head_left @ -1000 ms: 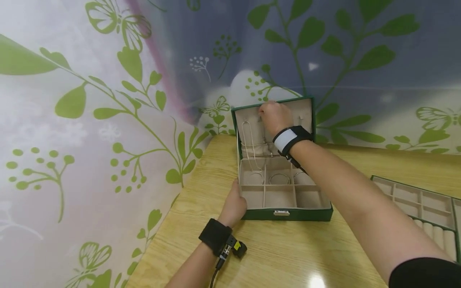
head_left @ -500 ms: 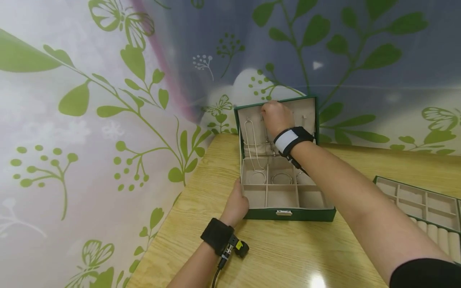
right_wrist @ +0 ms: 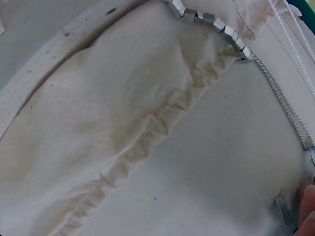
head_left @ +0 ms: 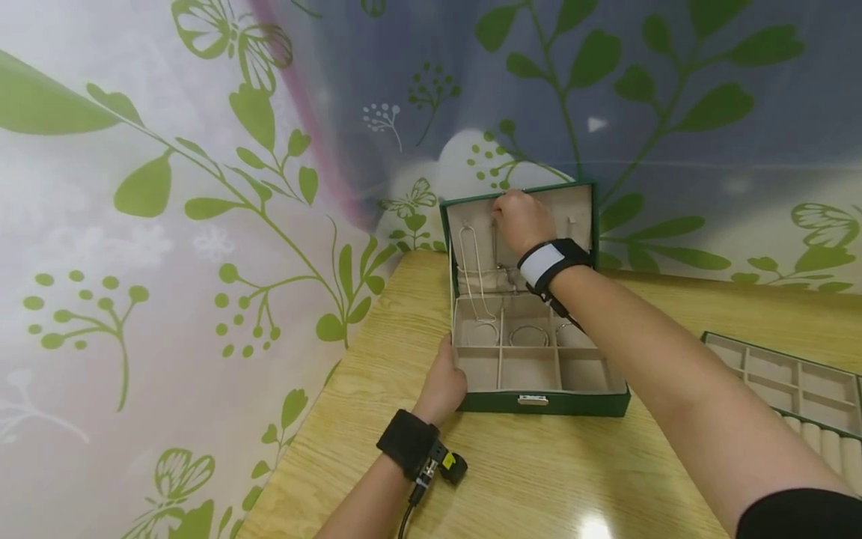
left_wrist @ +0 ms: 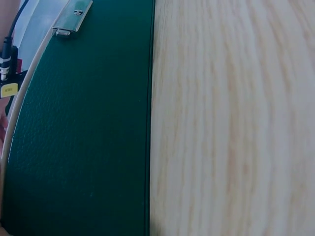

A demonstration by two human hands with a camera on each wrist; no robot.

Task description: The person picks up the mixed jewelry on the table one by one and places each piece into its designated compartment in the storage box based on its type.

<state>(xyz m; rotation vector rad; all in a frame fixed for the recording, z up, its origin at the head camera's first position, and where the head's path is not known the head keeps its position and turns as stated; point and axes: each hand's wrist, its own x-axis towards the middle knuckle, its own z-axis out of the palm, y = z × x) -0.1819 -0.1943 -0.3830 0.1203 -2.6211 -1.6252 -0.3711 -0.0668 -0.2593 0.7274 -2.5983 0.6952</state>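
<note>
A green jewelry box (head_left: 572, 404) stands with its lid raised on the wooden table. My left hand (head_left: 444, 385) holds its left side near the front corner; the left wrist view shows the green front wall (left_wrist: 88, 128) and metal clasp (left_wrist: 73, 17). My right hand (head_left: 525, 221) is up at the lid's beige lining, its fingertips (right_wrist: 308, 209) pinching the upper end of a silver chain necklace (right_wrist: 283, 101). Silver block-shaped beads (right_wrist: 211, 20) hang at its lower end, over the gathered lining pocket (right_wrist: 133, 152). Another necklace (head_left: 478, 269) hangs to the left, reaching into a compartment.
Bangles (head_left: 528, 336) lie in the box's back compartments. At right, a divided jewelry tray (head_left: 774, 367) with ring rolls is partly hidden by my right forearm. A patterned wall (head_left: 646, 150) rises close behind the box. A small hook (right_wrist: 283, 206) shows on the lining.
The head view has shifted slightly, moving the whole scene a little to the right. Both hands keep nearly the same places on the box and at the lid.
</note>
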